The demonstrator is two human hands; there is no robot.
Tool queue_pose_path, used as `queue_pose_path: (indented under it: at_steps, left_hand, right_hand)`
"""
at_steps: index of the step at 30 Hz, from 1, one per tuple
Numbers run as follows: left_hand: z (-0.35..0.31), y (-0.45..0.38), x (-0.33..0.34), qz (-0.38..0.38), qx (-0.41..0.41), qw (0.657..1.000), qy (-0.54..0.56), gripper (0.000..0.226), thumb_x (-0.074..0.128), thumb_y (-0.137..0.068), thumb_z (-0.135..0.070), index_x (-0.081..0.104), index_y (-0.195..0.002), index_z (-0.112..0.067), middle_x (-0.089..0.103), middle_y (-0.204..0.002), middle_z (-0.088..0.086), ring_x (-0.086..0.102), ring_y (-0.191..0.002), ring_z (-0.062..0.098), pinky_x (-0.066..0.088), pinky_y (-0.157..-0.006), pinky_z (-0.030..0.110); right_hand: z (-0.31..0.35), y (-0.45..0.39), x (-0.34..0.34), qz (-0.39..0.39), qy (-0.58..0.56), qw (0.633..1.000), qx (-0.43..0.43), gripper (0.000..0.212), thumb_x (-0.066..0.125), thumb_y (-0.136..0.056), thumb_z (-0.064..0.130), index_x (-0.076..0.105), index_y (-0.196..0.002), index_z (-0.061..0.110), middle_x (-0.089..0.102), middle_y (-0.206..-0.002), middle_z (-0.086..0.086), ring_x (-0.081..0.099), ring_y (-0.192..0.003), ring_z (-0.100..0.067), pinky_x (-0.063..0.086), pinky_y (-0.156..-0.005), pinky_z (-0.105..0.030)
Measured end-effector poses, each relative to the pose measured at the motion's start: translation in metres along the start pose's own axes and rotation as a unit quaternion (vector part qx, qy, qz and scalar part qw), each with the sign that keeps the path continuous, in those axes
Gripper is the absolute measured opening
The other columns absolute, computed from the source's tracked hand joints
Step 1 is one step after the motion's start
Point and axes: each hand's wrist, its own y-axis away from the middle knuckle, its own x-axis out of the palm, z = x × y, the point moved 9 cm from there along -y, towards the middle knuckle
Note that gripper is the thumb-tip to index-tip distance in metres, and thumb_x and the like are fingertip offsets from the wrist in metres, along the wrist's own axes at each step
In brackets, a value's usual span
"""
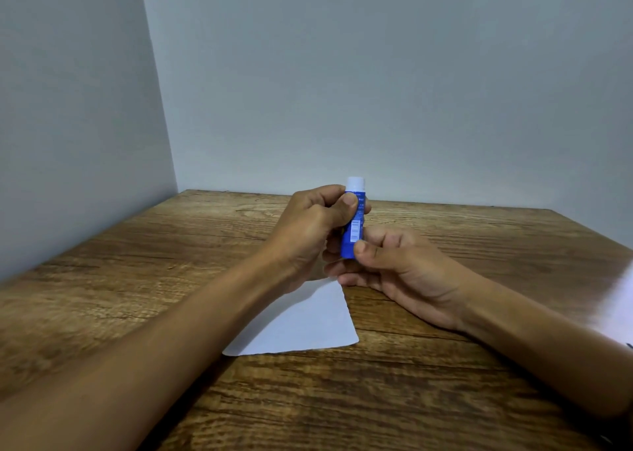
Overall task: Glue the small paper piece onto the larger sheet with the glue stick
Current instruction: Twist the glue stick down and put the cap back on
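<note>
At the centre of the frame, above the far part of the table [445, 399], I see both hands meeting on the glue stick [352, 226], which stands nearly upright in the air, its white end up and its blue body below. My left hand [308, 224] comes in from the lower left and grips the upper part of the stick, thumb pressed across the blue label and fingers curled round the far side. My right hand [387, 265] comes in from the lower right and pinches the bottom end between thumb and curled fingers. Below the hands, a white sheet [308, 324] lies flat on the wood, its near edge toward the lower middle of the frame and its far part hidden by my left wrist and hand. At the right edge of the frame a blurred white shape [620, 306] shows; I cannot tell what it is. Grey walls [376, 73] fill the upper frame, meeting in a corner at upper left.
</note>
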Motion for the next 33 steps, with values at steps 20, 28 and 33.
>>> queue_pose_path:
  at_steps: [20,28,33]
  left_hand:
    - [-0.004,-0.001,0.001,-0.019,0.043,0.998,-0.046,0.022,0.048,-0.090,-0.016,0.064,-0.075,-0.014,0.054,-0.086,0.014,0.044,-0.082,0.023,0.035,-0.076,0.034]
    - [-0.002,-0.001,0.004,0.002,0.043,0.997,-0.060,0.019,0.050,-0.089,-0.017,0.064,-0.078,-0.013,0.055,-0.079,0.007,0.045,-0.061,0.007,0.038,-0.057,0.013]
    - [0.001,-0.002,0.004,0.009,0.039,0.997,-0.069,0.017,0.050,-0.090,-0.018,0.064,-0.081,-0.011,0.057,-0.083,0.009,0.051,-0.077,0.017,0.042,-0.071,0.024]
  right_hand:
    - [0.081,0.020,-0.020,-0.147,0.716,0.675,-0.105,0.017,0.057,-0.086,0.022,0.066,-0.099,0.016,0.064,-0.089,0.002,0.049,-0.076,-0.013,0.033,-0.067,-0.025]
    - [0.034,0.021,-0.036,-0.036,0.766,0.635,0.087,0.027,0.058,-0.082,0.009,0.064,-0.106,0.019,0.064,-0.101,-0.001,0.051,-0.087,-0.014,0.039,-0.071,-0.021]
    - [0.043,0.019,-0.030,-0.064,0.758,0.648,0.047,0.016,0.053,-0.082,0.007,0.063,-0.093,0.015,0.053,-0.075,0.006,0.051,-0.082,-0.016,0.036,-0.063,-0.024]
